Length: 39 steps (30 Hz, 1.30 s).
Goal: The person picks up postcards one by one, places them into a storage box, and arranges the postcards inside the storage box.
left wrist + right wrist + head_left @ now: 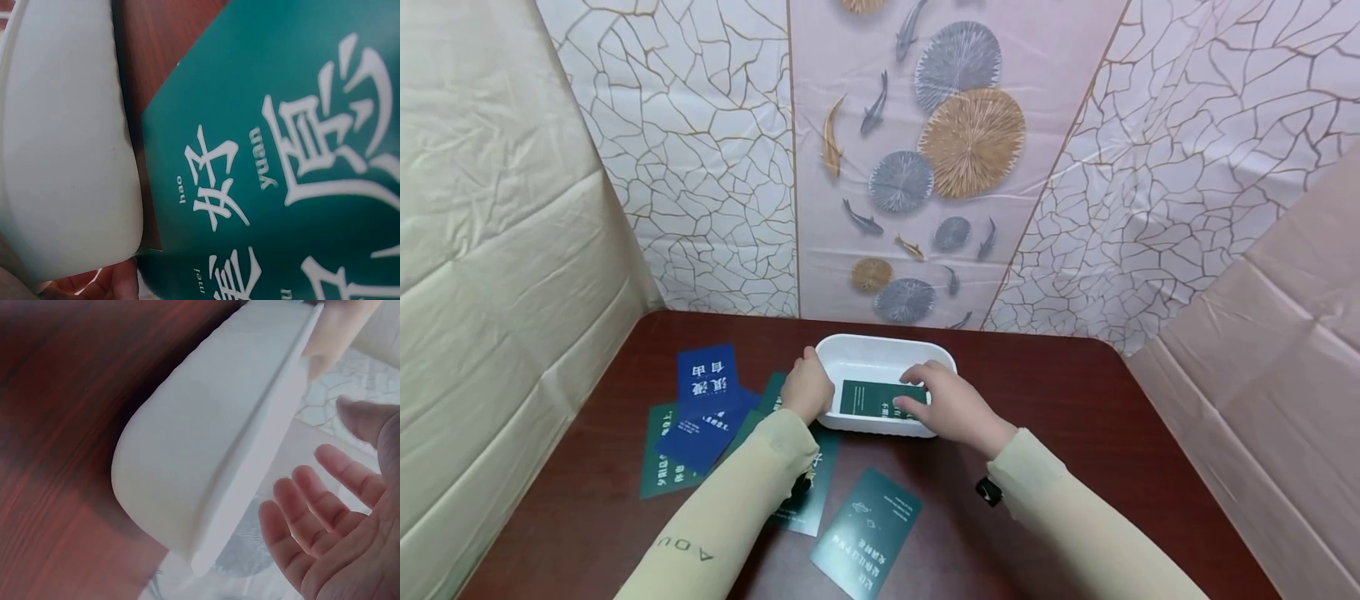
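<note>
A white plastic tub (880, 426) with rounded corners stands near the table's far edge. Inside it lies a dark green card (867, 399) with white print. My left hand (807, 388) grips the tub's left end at the rim; only some of its fingers (125, 279) show in the left wrist view. Over the tub's right end hovers my right hand (957, 406), above the card's right part. In the right wrist view its fingers (307, 500) are spread, slightly bent and hold nothing. Beside the tub, a green card (206, 81) with large white characters fills much of the left wrist view.
Blue cards (707, 379) overlap a green card (658, 454) at the left of the dark red-brown table (1045, 392). More green cards lie partly under the left forearm. One green card (868, 525) lies at the front. Patterned cloth (715, 167) hangs behind the table.
</note>
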### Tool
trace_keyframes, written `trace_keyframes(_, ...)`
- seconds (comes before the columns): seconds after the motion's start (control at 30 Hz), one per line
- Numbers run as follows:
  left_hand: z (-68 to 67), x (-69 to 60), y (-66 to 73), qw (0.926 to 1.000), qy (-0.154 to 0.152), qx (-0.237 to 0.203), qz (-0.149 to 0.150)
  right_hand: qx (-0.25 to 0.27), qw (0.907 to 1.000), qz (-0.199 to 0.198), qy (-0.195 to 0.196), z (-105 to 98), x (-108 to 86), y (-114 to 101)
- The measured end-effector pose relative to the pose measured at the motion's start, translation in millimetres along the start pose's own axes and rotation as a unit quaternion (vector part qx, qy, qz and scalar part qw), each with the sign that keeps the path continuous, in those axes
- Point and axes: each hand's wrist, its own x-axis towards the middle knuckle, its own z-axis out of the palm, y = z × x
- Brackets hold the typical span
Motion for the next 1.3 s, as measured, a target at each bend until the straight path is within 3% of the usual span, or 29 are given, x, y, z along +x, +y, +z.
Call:
trace_keyframes(0.2,-0.2,0.3,-0.9,1.0,0.002,-0.001,-0.002,0.029,0.9989,-0.034,-0.012,-3,-25.1,-8)
trace_keyframes(0.5,-1.8,-0.4,-0.4,1.0,0.006,0.002,0.002,0.044,0.9831,-0.093,-0.151,14,-45.2,-6)
trace_keyframes(0.77,-2.9,-2.5,1.0,1.0,0.005,0.006,0.0,0.024,0.9737,-0.087,-0.209,31,-51.5,-4)
trace_keyframes(0.93,-3.3,-3.7,2.0,1.0,0.004,0.007,0.0,0.014,0.9701,-0.099,-0.221,41,-52.6,-7)
trace_keyframes(1.3,-2.0,-3.5,2.9,1.0,0.005,0.007,-0.001,-0.021,0.9721,-0.107,-0.208,51,-51.2,-11)
